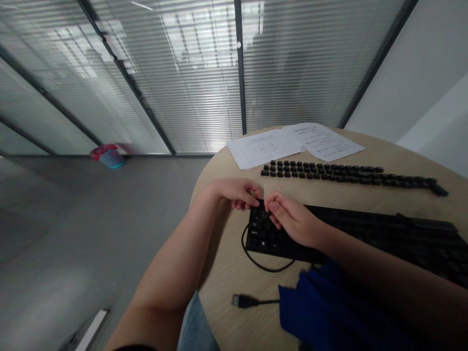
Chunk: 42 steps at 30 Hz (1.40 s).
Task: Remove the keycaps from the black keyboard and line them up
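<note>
A black keyboard (351,224) lies on the round wooden table, with some keycaps off near its upper left corner. My left hand (239,191) is closed at that corner, its thumb pressing on the edge and the other fingers curled behind. Just to the right, over the left keys, my right hand (290,217) pinches a thin wire tool (263,218), perhaps a keycap puller. Fine wire ends show above and below the fingers; its grip is hidden. Behind the keyboard, loose black keycaps (318,170) stand in several rows.
Printed sheets of paper (266,146) lie at the table's back edge. A black cable (268,269) loops by the keyboard's left end. In front are a USB plug (243,301) and blue cloth (321,312). A basket (111,157) stands on the floor by the glass partition.
</note>
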Tool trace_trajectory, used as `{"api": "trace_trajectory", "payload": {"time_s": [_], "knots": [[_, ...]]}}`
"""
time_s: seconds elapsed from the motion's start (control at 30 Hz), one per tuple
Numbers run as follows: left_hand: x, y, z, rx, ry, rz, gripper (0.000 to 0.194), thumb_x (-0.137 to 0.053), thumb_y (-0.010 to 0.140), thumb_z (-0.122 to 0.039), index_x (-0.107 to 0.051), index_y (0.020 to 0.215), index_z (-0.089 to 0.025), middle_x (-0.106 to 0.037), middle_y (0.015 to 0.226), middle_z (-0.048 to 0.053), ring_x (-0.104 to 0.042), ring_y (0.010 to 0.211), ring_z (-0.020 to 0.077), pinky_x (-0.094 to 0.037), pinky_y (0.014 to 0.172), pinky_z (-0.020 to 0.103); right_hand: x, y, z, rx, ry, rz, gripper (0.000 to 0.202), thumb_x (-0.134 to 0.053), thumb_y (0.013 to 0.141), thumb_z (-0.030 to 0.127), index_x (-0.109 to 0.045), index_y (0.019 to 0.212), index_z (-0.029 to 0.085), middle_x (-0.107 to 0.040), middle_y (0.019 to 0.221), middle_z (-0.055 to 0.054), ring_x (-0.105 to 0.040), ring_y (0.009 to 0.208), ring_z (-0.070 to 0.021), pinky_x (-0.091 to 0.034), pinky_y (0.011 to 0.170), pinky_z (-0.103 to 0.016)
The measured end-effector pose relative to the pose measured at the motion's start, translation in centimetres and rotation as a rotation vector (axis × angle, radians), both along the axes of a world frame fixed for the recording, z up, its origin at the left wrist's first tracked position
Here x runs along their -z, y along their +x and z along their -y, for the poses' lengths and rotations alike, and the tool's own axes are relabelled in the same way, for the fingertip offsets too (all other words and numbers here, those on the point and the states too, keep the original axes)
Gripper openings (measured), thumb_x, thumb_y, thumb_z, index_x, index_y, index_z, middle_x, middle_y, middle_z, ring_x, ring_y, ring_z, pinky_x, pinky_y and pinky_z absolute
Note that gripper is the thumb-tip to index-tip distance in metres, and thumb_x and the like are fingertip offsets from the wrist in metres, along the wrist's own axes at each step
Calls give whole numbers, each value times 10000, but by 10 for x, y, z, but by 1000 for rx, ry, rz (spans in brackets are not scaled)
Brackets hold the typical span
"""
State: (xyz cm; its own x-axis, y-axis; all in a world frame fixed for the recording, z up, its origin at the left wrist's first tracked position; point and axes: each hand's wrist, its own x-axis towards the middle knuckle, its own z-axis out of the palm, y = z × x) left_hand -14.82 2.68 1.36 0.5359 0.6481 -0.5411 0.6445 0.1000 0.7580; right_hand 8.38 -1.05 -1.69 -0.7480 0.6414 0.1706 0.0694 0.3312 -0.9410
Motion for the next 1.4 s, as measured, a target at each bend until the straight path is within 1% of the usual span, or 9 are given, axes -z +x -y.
{"api": "trace_trajectory", "payload": {"time_s": [0.13,0.3,0.43,0.63,0.87,1.03,1.17,1.27,1.4], "knots": [[-1,2,1,-15,7,11,235,-715,766,-356,-610,898,-193,-602,612,-51,-535,461,83,-420,424,189,-4,0,2,-17,111,40,284,-398,1030,471,-520,941,230,-505,653,33,-496,584,-141,-389,578,-276],[-2,3,1,-19,7,6,245,-728,753,-351,-598,890,-194,-609,611,-48,-534,468,84,-408,416,178,-5,-3,3,-1,131,43,257,-395,1035,441,-505,925,236,-478,590,53,-477,552,-146,-371,578,-283],[1,1,0,-10,24,14,240,-723,750,-349,-600,888,-197,-604,608,-51,-523,459,82,-410,419,184,-9,-5,4,-7,169,75,245,-386,1038,406,-505,917,230,-506,600,47,-505,575,-150,-380,609,-287],[4,0,-1,4,26,3,245,-704,752,-328,-611,938,-199,-603,613,-53,-525,465,81,-401,423,176,-20,-6,10,-34,393,181,179,-469,996,330,-558,900,208,-603,725,1,-545,647,-155,-364,637,-281],[9,-3,-4,3,33,25,292,-709,767,-381,-601,966,-196,-609,600,-53,-526,457,89,-405,416,180,-16,-6,11,-123,552,250,167,-500,992,304,-608,937,189,-644,773,-11,-559,657,-147,-350,636,-270],[7,-2,-3,-17,29,20,286,-721,758,-359,-604,964,-201,-601,581,-59,-523,447,90,-395,407,177,-15,-7,11,-97,575,250,118,-558,961,310,-585,948,196,-632,772,-3,-550,650,-147,-350,637,-270],[4,-1,-1,-23,28,21,262,-716,755,-336,-611,951,-197,-603,589,-59,-515,446,81,-394,409,172,-16,-7,12,-51,496,216,72,-543,951,266,-572,936,203,-619,745,8,-543,629,-141,-361,634,-269],[5,-2,-1,-21,30,27,266,-721,755,-345,-613,947,-195,-608,596,-56,-527,453,84,-407,418,177,-14,-5,12,-25,437,173,86,-529,952,280,-570,928,208,-613,735,10,-548,631,-145,-372,629,-269],[7,-3,-2,-20,38,28,269,-724,758,-371,-620,932,-194,-613,610,-49,-537,455,89,-416,422,189,-10,-4,12,-6,422,145,100,-518,954,285,-575,919,211,-620,755,-1,-557,654,-153,-384,641,-274]]}}
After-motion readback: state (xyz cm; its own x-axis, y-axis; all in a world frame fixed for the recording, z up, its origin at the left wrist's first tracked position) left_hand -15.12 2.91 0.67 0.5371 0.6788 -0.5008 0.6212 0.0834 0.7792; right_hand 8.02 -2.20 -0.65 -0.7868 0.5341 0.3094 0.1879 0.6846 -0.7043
